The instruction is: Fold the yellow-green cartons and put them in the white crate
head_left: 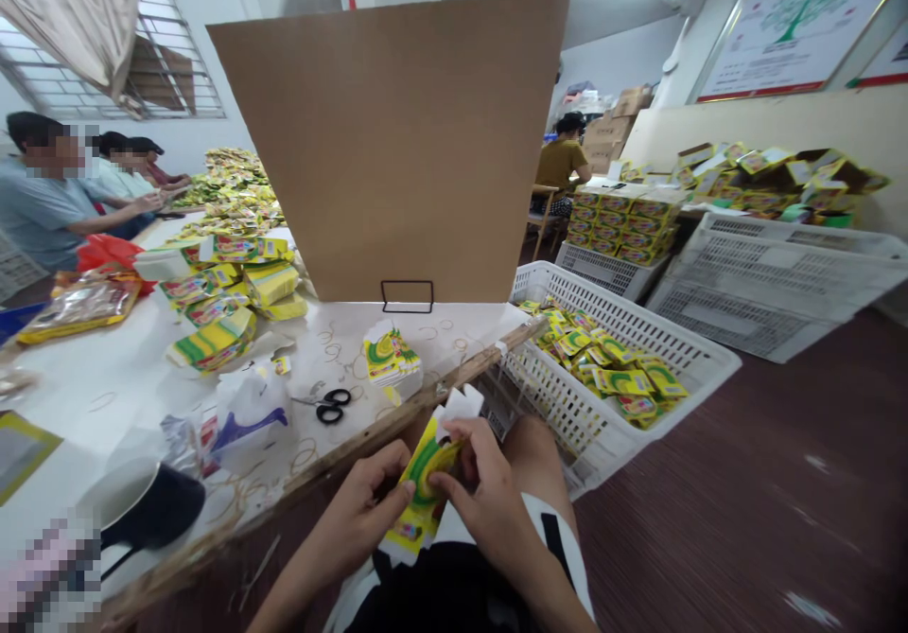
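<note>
Over my lap I hold a yellow and green carton [424, 477] with white flaps standing out at its upper end. My left hand [379, 491] grips its left side, thumb on the printed face. On the other side my right hand [475, 472] pinches it near the top, its thumb also on the face. A small stack of similar flat cartons [390, 357] stands on the table just beyond my hands. Black-handled scissors [330, 406] lie left of that stack, among scattered rubber bands.
A white crate [624, 307] of filled yellow packs stands at my right, by the wooden table edge [369, 434]. A large cardboard panel [397, 150] rises ahead. Carton bundles [219, 307], a tissue pack [248, 411] and a dark mug [152, 510] sit leftward. Several people work farther off.
</note>
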`<move>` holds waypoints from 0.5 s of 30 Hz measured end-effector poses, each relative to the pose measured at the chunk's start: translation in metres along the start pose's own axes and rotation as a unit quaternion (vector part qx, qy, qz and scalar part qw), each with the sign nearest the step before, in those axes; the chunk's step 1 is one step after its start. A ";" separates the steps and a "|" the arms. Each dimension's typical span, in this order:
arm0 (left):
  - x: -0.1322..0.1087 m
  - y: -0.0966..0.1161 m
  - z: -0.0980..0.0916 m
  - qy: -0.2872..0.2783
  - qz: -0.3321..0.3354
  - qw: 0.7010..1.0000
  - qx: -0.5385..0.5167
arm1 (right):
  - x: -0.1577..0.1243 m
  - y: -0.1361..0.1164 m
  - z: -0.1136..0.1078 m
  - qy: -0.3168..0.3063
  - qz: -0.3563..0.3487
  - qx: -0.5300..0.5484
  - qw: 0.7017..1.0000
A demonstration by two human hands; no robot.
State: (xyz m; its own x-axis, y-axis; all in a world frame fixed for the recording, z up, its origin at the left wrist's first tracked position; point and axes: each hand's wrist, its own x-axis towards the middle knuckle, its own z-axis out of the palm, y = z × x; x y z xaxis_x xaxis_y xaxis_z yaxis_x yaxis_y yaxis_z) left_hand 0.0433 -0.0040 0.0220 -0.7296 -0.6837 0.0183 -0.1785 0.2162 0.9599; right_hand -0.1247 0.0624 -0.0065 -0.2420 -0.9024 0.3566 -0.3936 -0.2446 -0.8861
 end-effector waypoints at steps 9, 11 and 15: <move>0.009 -0.017 0.019 -0.040 -0.168 0.934 -0.314 | 0.000 -0.008 -0.001 0.002 -0.030 0.015 0.999; 0.011 -0.020 0.026 -0.003 -0.178 0.924 -0.338 | 0.000 -0.007 -0.002 0.008 -0.043 0.013 0.999; 0.017 -0.018 0.033 0.018 -0.125 0.932 -0.338 | 0.001 -0.001 -0.001 0.107 -0.017 0.010 0.994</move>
State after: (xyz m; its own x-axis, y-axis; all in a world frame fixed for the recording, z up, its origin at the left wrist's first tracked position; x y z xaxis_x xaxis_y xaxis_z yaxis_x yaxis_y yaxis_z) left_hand 0.0128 0.0033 -0.0044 -0.6967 -0.6787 -0.2324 0.1261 -0.4347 0.8917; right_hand -0.1252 0.0620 -0.0050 -0.4119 -0.7979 0.4400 -0.3882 -0.2832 -0.8770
